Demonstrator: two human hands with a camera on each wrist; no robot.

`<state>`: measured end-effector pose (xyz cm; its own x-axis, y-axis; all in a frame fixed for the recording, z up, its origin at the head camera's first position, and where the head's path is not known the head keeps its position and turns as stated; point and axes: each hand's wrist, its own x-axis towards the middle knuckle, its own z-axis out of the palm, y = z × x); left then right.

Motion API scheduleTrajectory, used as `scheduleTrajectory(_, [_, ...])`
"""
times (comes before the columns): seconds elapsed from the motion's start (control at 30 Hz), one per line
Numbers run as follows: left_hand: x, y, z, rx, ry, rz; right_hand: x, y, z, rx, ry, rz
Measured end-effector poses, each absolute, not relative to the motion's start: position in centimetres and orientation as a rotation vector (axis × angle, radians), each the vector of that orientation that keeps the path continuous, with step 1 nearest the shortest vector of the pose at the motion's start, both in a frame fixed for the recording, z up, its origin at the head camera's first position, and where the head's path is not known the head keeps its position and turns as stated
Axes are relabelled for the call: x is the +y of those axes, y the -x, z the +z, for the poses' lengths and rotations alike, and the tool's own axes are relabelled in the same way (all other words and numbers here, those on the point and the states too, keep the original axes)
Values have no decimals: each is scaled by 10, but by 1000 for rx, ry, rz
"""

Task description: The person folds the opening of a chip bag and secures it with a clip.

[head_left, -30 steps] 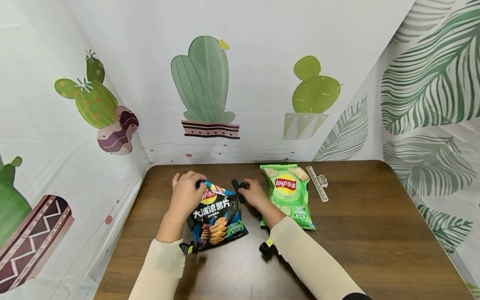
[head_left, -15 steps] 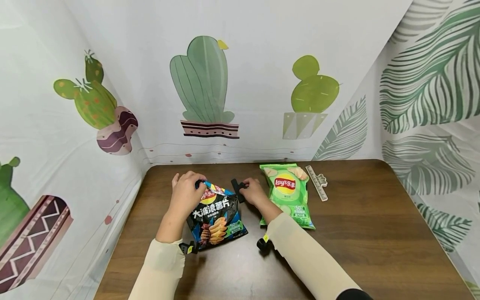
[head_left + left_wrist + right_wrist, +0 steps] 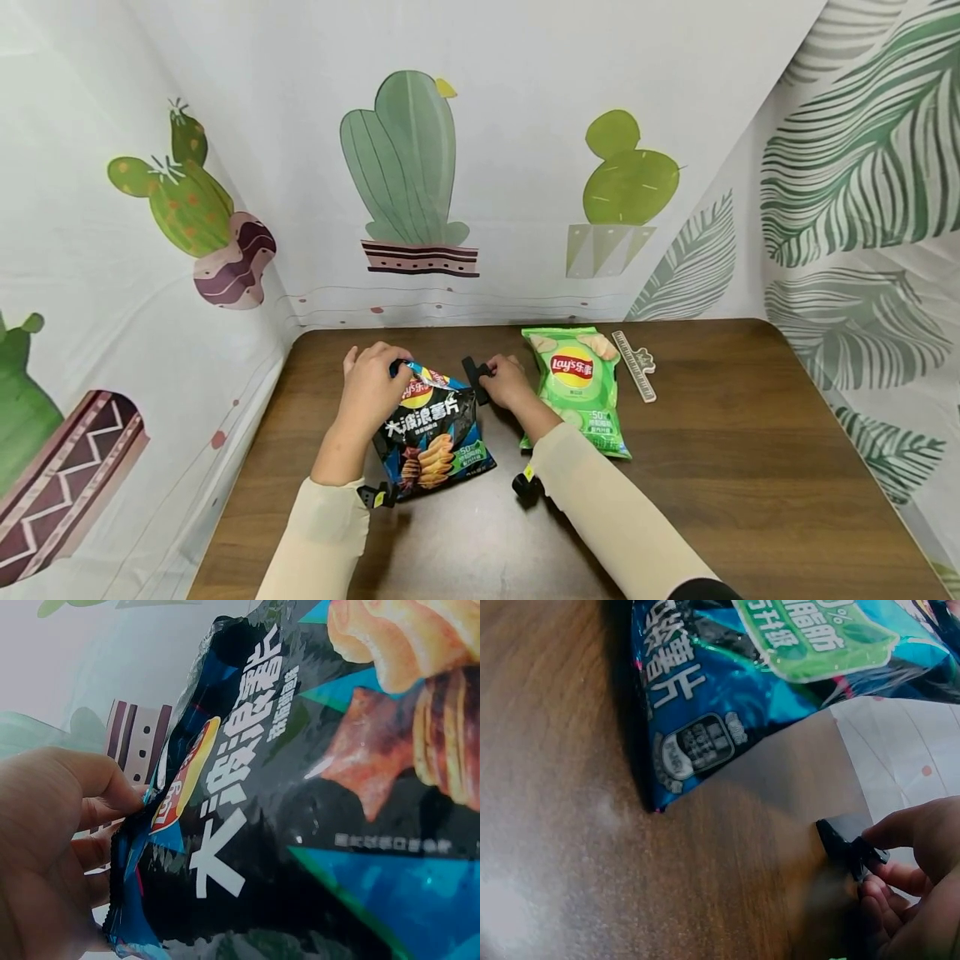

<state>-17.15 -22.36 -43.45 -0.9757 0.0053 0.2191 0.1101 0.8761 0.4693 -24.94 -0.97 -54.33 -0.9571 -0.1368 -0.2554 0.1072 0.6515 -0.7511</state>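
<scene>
My left hand (image 3: 372,385) pinches the upper left edge of a black and blue bag of potato chips (image 3: 427,442). In the left wrist view, thumb and fingers (image 3: 112,780) grip the crinkled top edge of the bag, whose printed front faces the camera. Just right of the bag's upper corner, my right hand (image 3: 510,385) holds a black clip (image 3: 476,380) by its handles. The right wrist view shows the clip (image 3: 847,844) pinched between thumb and fingers, apart from the bag's lower part (image 3: 727,690).
A green bag of chips (image 3: 573,375) lies right of my right hand, partly behind the forearm. Beyond it lies a pale clip (image 3: 635,367) with a decorated handle. All rest on a brown wooden table (image 3: 720,467), backed by a cactus-print cloth (image 3: 517,167).
My right wrist has shifted slightly left. The left hand, the black bag and the black clip have stayed almost where they were.
</scene>
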Motion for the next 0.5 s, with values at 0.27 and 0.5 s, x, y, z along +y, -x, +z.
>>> scheduleTrajectory(0.27, [-224,172,-435,-2834,88,-711,-10,251,-544,2598,26,-1187])
scheduleTrajectory(0.5, [-224,168,-434,-2839,110,-702,-12,250,-545,2598,15,-1173])
